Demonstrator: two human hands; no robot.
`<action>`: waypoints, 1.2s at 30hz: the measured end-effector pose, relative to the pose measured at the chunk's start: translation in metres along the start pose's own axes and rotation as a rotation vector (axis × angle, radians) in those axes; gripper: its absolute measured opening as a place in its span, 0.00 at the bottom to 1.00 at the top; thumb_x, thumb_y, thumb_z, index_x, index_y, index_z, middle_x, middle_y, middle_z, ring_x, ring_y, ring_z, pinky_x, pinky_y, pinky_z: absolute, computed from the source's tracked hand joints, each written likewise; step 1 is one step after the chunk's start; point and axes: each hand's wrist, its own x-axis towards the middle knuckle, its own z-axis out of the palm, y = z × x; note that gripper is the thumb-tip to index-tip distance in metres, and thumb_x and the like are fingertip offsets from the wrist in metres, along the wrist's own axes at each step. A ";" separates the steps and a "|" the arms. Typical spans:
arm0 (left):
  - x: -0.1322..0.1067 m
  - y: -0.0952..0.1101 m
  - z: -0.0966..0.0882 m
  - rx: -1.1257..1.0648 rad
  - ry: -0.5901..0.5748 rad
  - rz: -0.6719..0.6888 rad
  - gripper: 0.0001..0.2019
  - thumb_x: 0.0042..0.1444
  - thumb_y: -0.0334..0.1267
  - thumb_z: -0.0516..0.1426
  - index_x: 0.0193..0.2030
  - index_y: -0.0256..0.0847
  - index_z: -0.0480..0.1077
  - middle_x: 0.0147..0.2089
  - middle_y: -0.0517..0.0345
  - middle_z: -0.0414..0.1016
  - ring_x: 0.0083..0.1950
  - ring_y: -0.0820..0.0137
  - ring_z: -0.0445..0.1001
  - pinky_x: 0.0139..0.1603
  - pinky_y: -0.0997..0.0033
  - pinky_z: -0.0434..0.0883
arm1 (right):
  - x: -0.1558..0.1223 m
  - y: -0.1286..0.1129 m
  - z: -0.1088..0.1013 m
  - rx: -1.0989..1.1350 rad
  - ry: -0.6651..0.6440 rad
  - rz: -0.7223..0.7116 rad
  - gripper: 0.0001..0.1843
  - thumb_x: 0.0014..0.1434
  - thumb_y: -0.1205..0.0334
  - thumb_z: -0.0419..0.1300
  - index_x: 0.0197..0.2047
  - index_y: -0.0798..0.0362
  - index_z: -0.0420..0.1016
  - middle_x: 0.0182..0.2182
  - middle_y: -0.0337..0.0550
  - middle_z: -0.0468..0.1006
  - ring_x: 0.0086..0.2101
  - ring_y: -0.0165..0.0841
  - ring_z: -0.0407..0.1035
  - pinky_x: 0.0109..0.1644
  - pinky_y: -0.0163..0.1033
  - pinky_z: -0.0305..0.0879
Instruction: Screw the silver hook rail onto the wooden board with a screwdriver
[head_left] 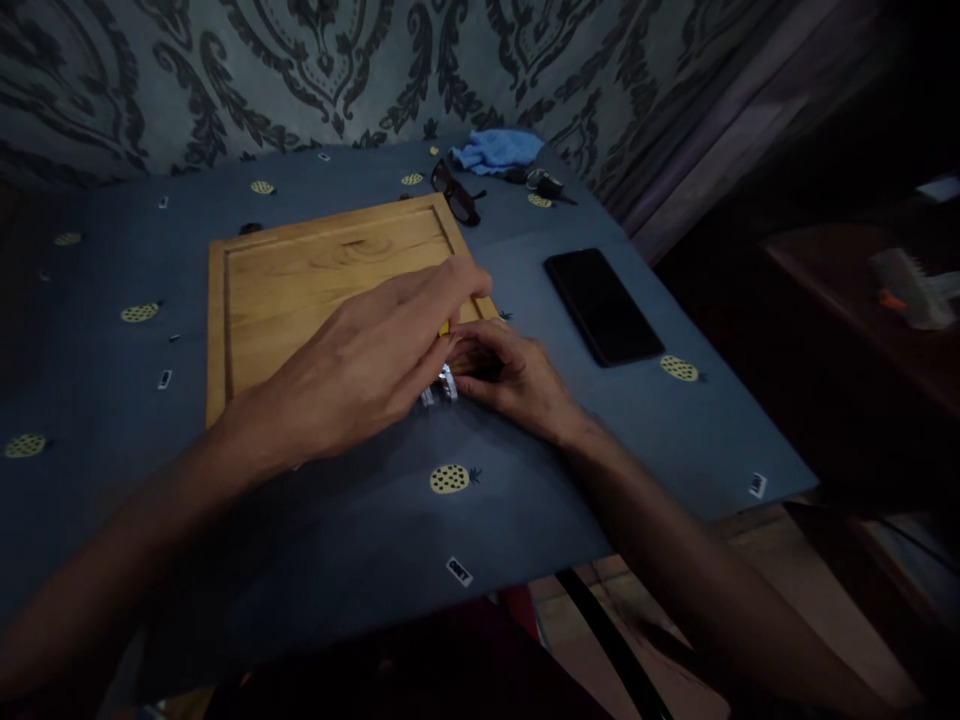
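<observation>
A framed wooden panel [300,290], like a small cabinet door, lies flat on the table. At its near right corner a shiny metal hinge [448,383] sticks out past the edge. My left hand [367,350] reaches across the panel, its fingers curled closed over that corner. A small yellow piece [444,328] shows under the left fingers; the rest of it is hidden. My right hand [517,380] is closed from the other side, thumb and fingers pinching at the hinge and panel edge. The fingertips of both hands meet there.
A black phone [604,306] lies right of the panel on the blue pineapple-print tablecloth [360,540]. Behind are dark glasses [456,192], a blue cloth [497,150] and keys [551,184]. A patterned curtain [322,70] hangs along the back. A white object [911,285] stands far right.
</observation>
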 end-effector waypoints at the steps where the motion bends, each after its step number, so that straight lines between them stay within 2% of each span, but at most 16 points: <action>1: 0.002 0.000 0.000 -0.003 -0.005 -0.004 0.12 0.68 0.35 0.53 0.56 0.48 0.69 0.51 0.55 0.79 0.49 0.62 0.81 0.44 0.64 0.78 | 0.000 -0.001 0.000 -0.015 0.007 -0.008 0.21 0.59 0.63 0.70 0.55 0.46 0.77 0.43 0.43 0.83 0.46 0.42 0.78 0.57 0.53 0.74; 6: 0.011 0.000 0.002 0.049 -0.021 0.005 0.08 0.68 0.35 0.53 0.51 0.49 0.70 0.51 0.54 0.78 0.51 0.60 0.80 0.43 0.63 0.77 | 0.001 -0.004 -0.001 -0.046 0.005 -0.008 0.19 0.58 0.64 0.69 0.53 0.47 0.78 0.42 0.43 0.82 0.46 0.43 0.77 0.57 0.52 0.74; 12: 0.021 -0.001 -0.003 0.100 -0.125 0.045 0.10 0.67 0.32 0.52 0.53 0.44 0.69 0.55 0.51 0.76 0.56 0.58 0.78 0.47 0.63 0.77 | 0.001 -0.002 0.000 0.029 -0.009 0.014 0.16 0.59 0.63 0.69 0.51 0.48 0.77 0.43 0.43 0.81 0.42 0.38 0.78 0.53 0.47 0.76; 16: 0.027 -0.002 -0.004 -0.003 -0.169 0.033 0.10 0.69 0.33 0.52 0.54 0.45 0.69 0.50 0.58 0.75 0.55 0.62 0.79 0.51 0.63 0.77 | 0.001 -0.002 0.000 0.056 -0.011 0.011 0.15 0.59 0.63 0.68 0.50 0.49 0.77 0.44 0.44 0.80 0.41 0.36 0.78 0.51 0.45 0.77; 21: 0.036 -0.002 -0.004 -0.226 -0.169 -0.069 0.05 0.68 0.40 0.57 0.46 0.42 0.70 0.45 0.63 0.74 0.56 0.61 0.80 0.57 0.55 0.77 | 0.002 -0.001 0.000 0.016 -0.009 -0.001 0.16 0.58 0.65 0.69 0.51 0.47 0.78 0.41 0.42 0.81 0.43 0.39 0.78 0.55 0.49 0.75; 24: 0.039 -0.001 -0.007 -0.228 -0.215 -0.087 0.06 0.67 0.40 0.57 0.46 0.41 0.70 0.48 0.61 0.75 0.56 0.61 0.80 0.57 0.54 0.78 | 0.002 0.000 0.001 0.007 -0.004 -0.005 0.17 0.58 0.64 0.70 0.51 0.46 0.78 0.41 0.41 0.82 0.44 0.39 0.78 0.55 0.49 0.75; 26: 0.037 -0.001 -0.010 -0.176 -0.216 -0.067 0.07 0.66 0.36 0.57 0.49 0.42 0.71 0.49 0.61 0.75 0.56 0.61 0.80 0.57 0.56 0.77 | 0.001 0.001 0.001 0.038 -0.009 -0.001 0.17 0.59 0.63 0.69 0.52 0.46 0.78 0.42 0.41 0.82 0.44 0.39 0.79 0.54 0.48 0.76; 28: 0.033 -0.002 -0.014 -0.137 -0.134 -0.052 0.11 0.63 0.31 0.58 0.52 0.44 0.71 0.47 0.61 0.77 0.54 0.61 0.80 0.55 0.59 0.77 | 0.001 0.001 0.001 0.066 -0.022 0.014 0.19 0.60 0.61 0.69 0.55 0.46 0.77 0.43 0.43 0.82 0.44 0.39 0.79 0.53 0.47 0.77; 30: 0.024 -0.007 -0.016 -0.121 0.019 -0.062 0.14 0.62 0.29 0.60 0.53 0.45 0.72 0.45 0.61 0.77 0.51 0.64 0.79 0.52 0.63 0.76 | 0.000 0.002 0.001 0.061 -0.034 0.026 0.22 0.60 0.61 0.69 0.57 0.46 0.75 0.44 0.44 0.83 0.44 0.39 0.80 0.53 0.48 0.77; 33: 0.006 -0.022 -0.015 -0.123 0.274 -0.143 0.08 0.63 0.33 0.62 0.48 0.46 0.73 0.44 0.59 0.77 0.45 0.68 0.78 0.43 0.69 0.75 | 0.000 0.003 0.000 0.015 -0.036 0.012 0.23 0.60 0.61 0.70 0.58 0.47 0.75 0.45 0.46 0.84 0.47 0.42 0.80 0.56 0.52 0.76; 35: -0.008 -0.037 -0.010 -0.112 0.391 -0.241 0.05 0.59 0.35 0.64 0.41 0.44 0.73 0.42 0.59 0.76 0.41 0.69 0.76 0.38 0.70 0.73 | 0.000 0.005 0.000 -0.025 -0.024 -0.012 0.23 0.60 0.60 0.71 0.58 0.46 0.75 0.45 0.46 0.85 0.47 0.43 0.80 0.58 0.54 0.74; 36: -0.015 -0.045 -0.007 -0.117 0.399 -0.302 0.05 0.58 0.36 0.65 0.40 0.43 0.73 0.41 0.58 0.76 0.40 0.69 0.76 0.38 0.70 0.73 | 0.001 0.006 0.000 -0.042 -0.019 -0.021 0.23 0.60 0.61 0.71 0.58 0.46 0.75 0.44 0.45 0.85 0.47 0.42 0.80 0.59 0.54 0.74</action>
